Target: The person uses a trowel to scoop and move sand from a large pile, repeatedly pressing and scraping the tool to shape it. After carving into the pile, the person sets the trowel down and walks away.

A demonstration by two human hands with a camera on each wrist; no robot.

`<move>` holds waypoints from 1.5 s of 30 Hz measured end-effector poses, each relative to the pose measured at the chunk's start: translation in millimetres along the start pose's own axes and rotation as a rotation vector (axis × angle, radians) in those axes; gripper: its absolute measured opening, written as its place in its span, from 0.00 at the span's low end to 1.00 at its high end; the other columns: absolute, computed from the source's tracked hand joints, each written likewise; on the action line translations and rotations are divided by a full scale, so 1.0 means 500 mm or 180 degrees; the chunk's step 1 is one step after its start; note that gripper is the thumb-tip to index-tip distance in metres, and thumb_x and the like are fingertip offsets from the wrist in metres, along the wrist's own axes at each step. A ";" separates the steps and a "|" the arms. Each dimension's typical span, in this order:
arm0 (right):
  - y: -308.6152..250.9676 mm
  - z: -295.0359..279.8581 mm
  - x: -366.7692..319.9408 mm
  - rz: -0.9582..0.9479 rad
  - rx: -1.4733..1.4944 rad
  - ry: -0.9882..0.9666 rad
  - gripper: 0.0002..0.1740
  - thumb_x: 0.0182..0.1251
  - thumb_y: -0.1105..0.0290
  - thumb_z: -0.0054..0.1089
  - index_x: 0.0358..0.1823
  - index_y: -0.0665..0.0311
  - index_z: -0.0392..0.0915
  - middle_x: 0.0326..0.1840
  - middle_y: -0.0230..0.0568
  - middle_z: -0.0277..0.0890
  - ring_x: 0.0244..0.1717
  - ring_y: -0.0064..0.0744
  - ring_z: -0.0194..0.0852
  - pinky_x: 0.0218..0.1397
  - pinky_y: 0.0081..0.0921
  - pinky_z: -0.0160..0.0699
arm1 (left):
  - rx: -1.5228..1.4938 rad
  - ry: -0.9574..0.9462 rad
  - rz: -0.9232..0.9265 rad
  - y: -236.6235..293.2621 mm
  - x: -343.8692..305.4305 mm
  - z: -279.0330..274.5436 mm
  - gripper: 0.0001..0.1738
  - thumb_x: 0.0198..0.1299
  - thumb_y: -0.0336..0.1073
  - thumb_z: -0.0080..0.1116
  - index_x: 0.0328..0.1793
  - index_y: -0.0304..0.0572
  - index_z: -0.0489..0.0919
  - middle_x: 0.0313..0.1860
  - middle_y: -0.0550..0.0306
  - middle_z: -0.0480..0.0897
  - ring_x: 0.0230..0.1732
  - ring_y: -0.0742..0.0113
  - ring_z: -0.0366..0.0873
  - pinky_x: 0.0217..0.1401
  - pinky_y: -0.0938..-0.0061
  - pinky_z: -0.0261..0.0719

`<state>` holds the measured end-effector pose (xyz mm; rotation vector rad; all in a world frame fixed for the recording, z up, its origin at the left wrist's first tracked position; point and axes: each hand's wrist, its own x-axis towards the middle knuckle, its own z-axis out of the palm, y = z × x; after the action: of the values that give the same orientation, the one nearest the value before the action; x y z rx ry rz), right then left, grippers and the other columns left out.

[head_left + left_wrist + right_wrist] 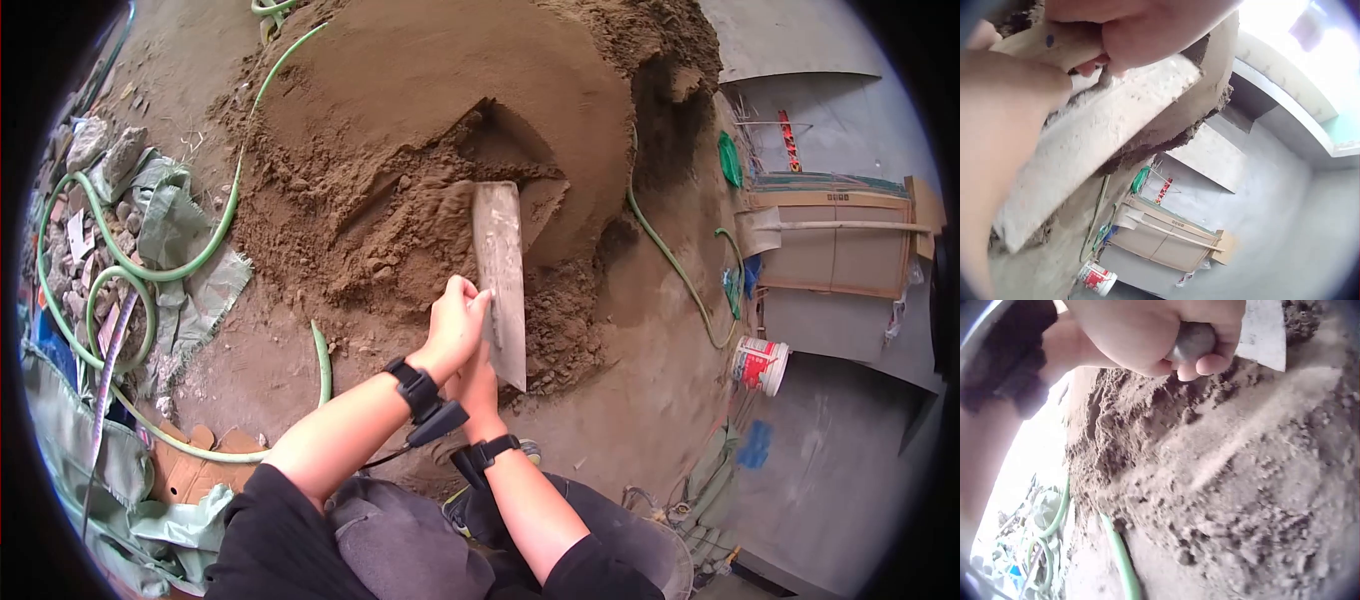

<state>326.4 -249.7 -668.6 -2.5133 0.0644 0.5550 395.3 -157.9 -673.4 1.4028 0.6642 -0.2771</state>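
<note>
Both hands grip the handle of a plastering trowel (505, 270). My left hand (457, 322) is at the blade side, its fingers curled in close by the blade. Below it in the head view, my right hand (476, 385) is partly covered by the left forearm. A pale wooden handle (1054, 45) shows between the hands in the left wrist view, and its rounded end (1194, 341) pokes from the right fist. The long grey blade tilts over a mound of brown sandy material (400, 110), where a hollow with sharp edges is cut just beyond the blade.
Green hose (236, 200) curls along the left, beside rubble (105, 150) and green woven sacks (165, 215). On the right are a white and red bucket (760, 366) and a large cardboard-wrapped stack (830, 250). More hose (665, 260) runs beside the mound's right side.
</note>
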 end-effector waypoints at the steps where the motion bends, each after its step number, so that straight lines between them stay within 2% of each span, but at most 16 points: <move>1: 0.009 0.003 -0.013 -0.0009 -0.0058 0.0127 0.28 0.66 0.58 0.56 0.60 0.63 0.58 0.50 0.63 0.74 0.48 0.65 0.74 0.46 0.52 0.73 | -0.0156 -0.0131 0.0011 0.003 -0.015 -0.001 0.14 0.62 0.39 0.60 0.40 0.36 0.71 0.27 0.46 0.80 0.30 0.60 0.79 0.37 0.66 0.77; 4: 0.007 -0.004 -0.028 -0.0214 -0.0031 0.0523 0.28 0.65 0.62 0.57 0.62 0.62 0.58 0.54 0.61 0.72 0.51 0.61 0.74 0.47 0.49 0.74 | -0.0016 -0.0424 0.0415 0.018 -0.026 0.021 0.14 0.62 0.39 0.61 0.41 0.35 0.72 0.28 0.47 0.80 0.30 0.62 0.78 0.37 0.68 0.77; 5: 0.003 -0.012 -0.027 -0.0003 0.0052 0.0544 0.29 0.65 0.62 0.57 0.63 0.62 0.58 0.54 0.60 0.72 0.51 0.60 0.74 0.47 0.48 0.74 | 0.0020 -0.0487 0.0464 0.021 -0.023 0.031 0.14 0.62 0.40 0.63 0.40 0.37 0.73 0.28 0.59 0.78 0.29 0.76 0.73 0.32 0.76 0.75; 8: -0.003 -0.029 -0.011 0.0105 0.0180 0.0615 0.30 0.65 0.63 0.56 0.65 0.62 0.57 0.51 0.56 0.72 0.50 0.59 0.74 0.47 0.46 0.74 | -0.0156 -0.0509 0.0426 0.022 -0.007 0.052 0.15 0.62 0.40 0.63 0.40 0.36 0.73 0.29 0.57 0.79 0.30 0.74 0.75 0.33 0.74 0.76; 14: -0.042 -0.037 0.016 -0.0023 0.0058 0.0705 0.24 0.65 0.62 0.56 0.57 0.62 0.61 0.49 0.57 0.73 0.47 0.61 0.75 0.44 0.49 0.73 | 0.0071 -0.0510 0.0134 0.030 0.017 0.040 0.20 0.60 0.45 0.63 0.44 0.36 0.71 0.31 0.54 0.80 0.32 0.71 0.77 0.35 0.72 0.78; 19: -0.056 -0.027 0.027 0.0034 0.0186 0.1014 0.25 0.66 0.54 0.55 0.54 0.64 0.62 0.47 0.61 0.75 0.47 0.65 0.75 0.44 0.52 0.72 | 0.0252 -0.0767 0.0198 0.034 0.043 0.039 0.19 0.61 0.43 0.62 0.44 0.36 0.70 0.34 0.50 0.81 0.34 0.67 0.79 0.38 0.70 0.78; 22: -0.067 -0.031 0.045 0.0275 0.0328 0.0883 0.26 0.67 0.51 0.53 0.51 0.67 0.62 0.43 0.63 0.76 0.46 0.66 0.74 0.44 0.52 0.72 | 0.0266 -0.0875 0.0141 0.043 0.066 0.036 0.18 0.61 0.42 0.61 0.44 0.35 0.71 0.33 0.50 0.81 0.35 0.66 0.79 0.38 0.69 0.78; 23: -0.071 -0.036 0.053 0.0548 0.0386 0.0718 0.28 0.65 0.53 0.58 0.51 0.71 0.63 0.45 0.54 0.76 0.47 0.48 0.78 0.47 0.37 0.74 | 0.0327 -0.0873 0.0138 0.046 0.073 0.035 0.17 0.61 0.42 0.61 0.44 0.35 0.71 0.33 0.50 0.81 0.34 0.66 0.80 0.38 0.69 0.78; 24: -0.074 -0.037 0.056 0.0550 0.0370 0.0721 0.28 0.65 0.53 0.58 0.51 0.71 0.63 0.45 0.54 0.76 0.47 0.48 0.78 0.47 0.37 0.74 | 0.0388 -0.0872 0.0139 0.049 0.080 0.034 0.17 0.61 0.41 0.60 0.44 0.35 0.71 0.33 0.50 0.81 0.34 0.65 0.80 0.38 0.69 0.78; 26: -0.081 -0.035 0.062 0.0180 0.0480 0.0912 0.25 0.69 0.50 0.50 0.47 0.68 0.62 0.38 0.62 0.77 0.42 0.65 0.76 0.42 0.48 0.72 | 0.0368 -0.0877 0.0156 0.056 0.090 0.033 0.17 0.62 0.41 0.60 0.43 0.34 0.71 0.33 0.50 0.81 0.34 0.66 0.80 0.38 0.69 0.78; 32: -0.088 -0.032 0.082 0.0173 0.0751 0.0800 0.21 0.69 0.54 0.52 0.45 0.67 0.62 0.35 0.60 0.76 0.39 0.62 0.76 0.39 0.45 0.73 | 0.0378 -0.0871 0.0011 0.074 0.100 0.021 0.17 0.62 0.42 0.59 0.44 0.35 0.71 0.34 0.50 0.81 0.35 0.66 0.79 0.39 0.68 0.77; 34: -0.087 -0.027 0.081 0.0049 0.0662 0.0840 0.20 0.69 0.56 0.53 0.46 0.67 0.62 0.36 0.60 0.76 0.39 0.62 0.76 0.39 0.45 0.73 | 0.0155 -0.0966 -0.0156 0.082 0.094 0.011 0.21 0.60 0.42 0.59 0.49 0.30 0.70 0.44 0.35 0.80 0.49 0.46 0.80 0.52 0.59 0.76; 35: -0.086 -0.026 0.079 0.0019 0.0448 0.0744 0.20 0.68 0.57 0.53 0.48 0.66 0.61 0.37 0.60 0.77 0.40 0.62 0.76 0.39 0.46 0.72 | 0.0153 -0.0962 -0.0159 0.082 0.085 0.003 0.21 0.60 0.42 0.59 0.49 0.30 0.70 0.44 0.35 0.80 0.49 0.46 0.80 0.52 0.59 0.76; 38: -0.088 -0.026 0.050 0.0063 -0.0093 0.0531 0.22 0.67 0.60 0.53 0.54 0.64 0.59 0.43 0.59 0.77 0.43 0.64 0.76 0.41 0.50 0.72 | -0.0084 -0.0300 0.0177 0.066 0.028 -0.020 0.15 0.62 0.39 0.56 0.45 0.34 0.70 0.38 0.39 0.80 0.41 0.49 0.81 0.46 0.59 0.77; 40: -0.089 -0.031 0.025 0.0065 0.0072 0.0442 0.23 0.67 0.60 0.53 0.56 0.64 0.60 0.47 0.58 0.75 0.45 0.63 0.75 0.43 0.51 0.72 | -0.0090 -0.0306 0.0164 0.050 0.009 -0.020 0.15 0.63 0.40 0.57 0.45 0.37 0.70 0.34 0.52 0.79 0.35 0.67 0.76 0.39 0.68 0.76; 45: -0.079 -0.038 0.011 -0.0021 0.0177 0.0758 0.22 0.65 0.59 0.54 0.54 0.63 0.63 0.49 0.57 0.72 0.47 0.62 0.74 0.45 0.49 0.72 | -0.0139 -0.0743 -0.0001 0.068 -0.010 0.004 0.18 0.61 0.41 0.60 0.48 0.35 0.70 0.38 0.50 0.79 0.40 0.66 0.76 0.44 0.68 0.76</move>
<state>344.8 -226.5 -635.9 -2.5124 0.1583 0.2454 410.6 -155.0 -642.8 1.3045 0.4752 -0.4174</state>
